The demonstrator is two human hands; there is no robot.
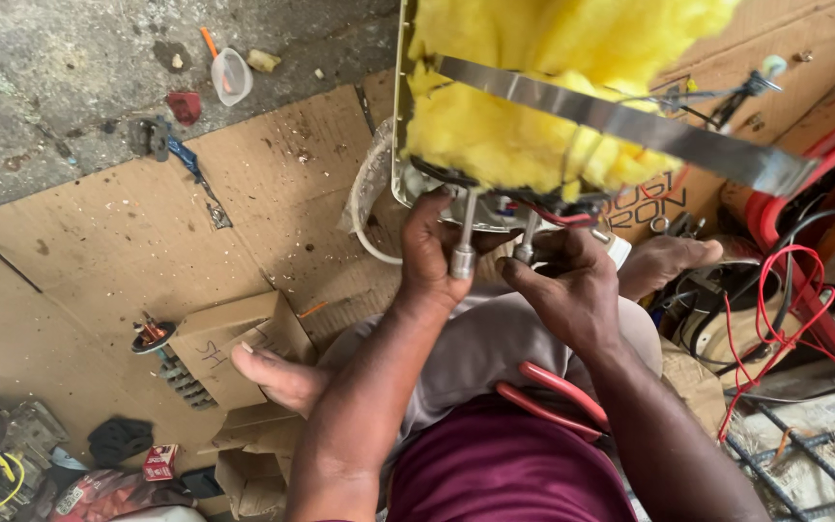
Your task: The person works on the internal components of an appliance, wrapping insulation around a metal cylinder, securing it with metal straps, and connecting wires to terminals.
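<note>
Left hand (429, 253) gripping metal tube (464, 253), right hand (572, 290) pinching second tube (525, 246) — beneath yellow insulation (524, 106); red pliers (553, 391) on lap below; tube tops hidden.

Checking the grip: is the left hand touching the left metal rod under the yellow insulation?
Touching. The head view shows the left hand with its fingers wrapped around the metal rod, no gap.

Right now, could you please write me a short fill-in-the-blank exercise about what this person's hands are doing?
1. The left hand grips a ____ tube under the appliance.
2. The insulation packed in the appliance is ____.
3. The pliers on the lap have ____ handles.
4. The person sits on flattened ____.

Missing words: metal; yellow; red; cardboard
</note>
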